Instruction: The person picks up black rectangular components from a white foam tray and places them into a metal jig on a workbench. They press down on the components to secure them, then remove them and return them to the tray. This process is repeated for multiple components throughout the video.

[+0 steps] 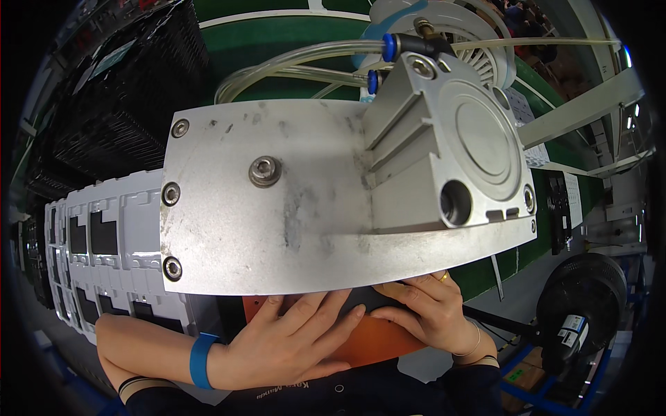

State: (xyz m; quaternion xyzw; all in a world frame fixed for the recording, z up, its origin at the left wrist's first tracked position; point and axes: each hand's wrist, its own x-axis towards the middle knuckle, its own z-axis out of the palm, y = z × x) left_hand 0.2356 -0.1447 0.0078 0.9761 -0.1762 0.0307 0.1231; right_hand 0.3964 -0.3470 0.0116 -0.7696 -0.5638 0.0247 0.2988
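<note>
A thick silver metal plate [229, 208] with bolts and a square pneumatic cylinder [479, 145] overhangs the work spot and hides some fingertips. Below its near edge lies an orange board [381, 340] with a dark grey flat piece [355, 298] on it. My left hand [277, 340], a blue band at its wrist, rests with fingers stretched out over the board and the piece's left side. My right hand [430, 312], wearing a ring, has its thumb and fingers bent together at the piece's right edge. The piece's far end is out of sight under the plate.
White moulded trays [125, 236] with dark flat parts stand at the left, below stacked black crates [125, 97]. Clear air tubes [298, 59] run from the cylinder. A white fan [458, 28] stands behind, and a round black object [583, 305] is at the right.
</note>
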